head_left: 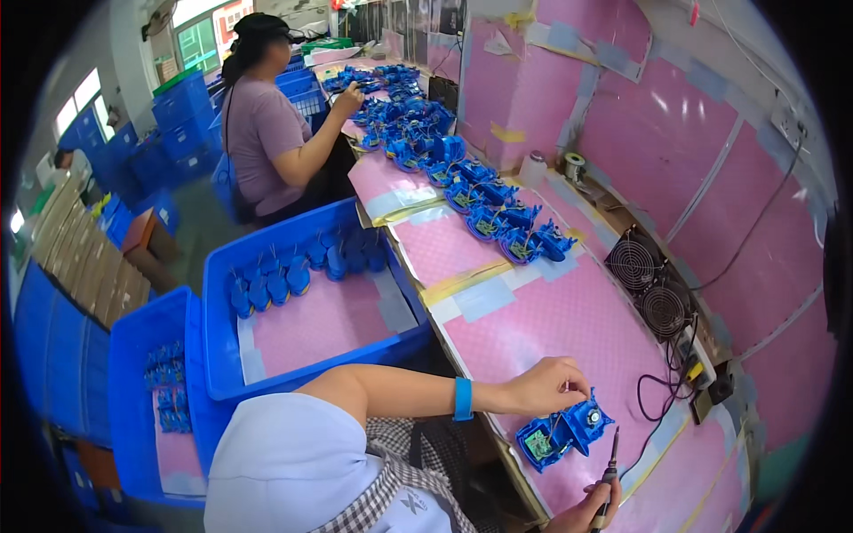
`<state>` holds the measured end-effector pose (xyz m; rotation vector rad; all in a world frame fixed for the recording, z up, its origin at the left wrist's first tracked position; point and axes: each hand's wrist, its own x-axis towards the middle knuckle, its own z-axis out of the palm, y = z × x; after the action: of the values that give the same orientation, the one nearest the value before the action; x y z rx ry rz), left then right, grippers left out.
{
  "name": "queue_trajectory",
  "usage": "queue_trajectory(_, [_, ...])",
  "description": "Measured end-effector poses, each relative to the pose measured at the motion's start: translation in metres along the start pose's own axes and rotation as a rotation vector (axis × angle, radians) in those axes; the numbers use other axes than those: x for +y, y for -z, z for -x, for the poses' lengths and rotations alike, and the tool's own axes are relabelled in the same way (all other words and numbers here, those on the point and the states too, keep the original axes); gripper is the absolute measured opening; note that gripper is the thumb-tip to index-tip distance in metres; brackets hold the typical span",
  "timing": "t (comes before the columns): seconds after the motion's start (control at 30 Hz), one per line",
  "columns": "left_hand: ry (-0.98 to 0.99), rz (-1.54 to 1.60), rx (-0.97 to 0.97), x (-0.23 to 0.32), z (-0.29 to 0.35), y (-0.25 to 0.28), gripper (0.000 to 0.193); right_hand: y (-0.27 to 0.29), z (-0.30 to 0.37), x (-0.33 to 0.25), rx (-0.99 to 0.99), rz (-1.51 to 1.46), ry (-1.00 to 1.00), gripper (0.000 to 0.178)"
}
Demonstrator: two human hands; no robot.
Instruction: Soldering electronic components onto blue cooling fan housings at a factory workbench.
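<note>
At five o'clock, the left hand (pixel 539 387) bunches, pinch unclear from here, over a blue casing (pixel 577 430), likely light, stiff, best held by its rim; the right hand (pixel 582 513) grips a soldering iron (pixel 610 473).

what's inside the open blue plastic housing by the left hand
The open blue plastic housing shows a green circuit board at its left end and a pale round part toward its right. What lies beneath the board is covered.
</note>
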<state>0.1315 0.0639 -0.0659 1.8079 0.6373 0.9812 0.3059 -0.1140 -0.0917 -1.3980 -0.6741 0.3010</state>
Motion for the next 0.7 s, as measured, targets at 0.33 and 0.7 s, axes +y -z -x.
queue_trajectory(0.33, [-0.226,-0.36,-0.036,0.0,0.005,-0.002,0.011,0.016,0.005,0.015,0.025,-0.068,-0.13,0.026])
queue_trajectory(0.7, [0.03,0.514,1.172,0.051,-0.066,0.181,0.013,0.009,-0.002,0.004,-0.134,-0.134,-0.19,0.026])
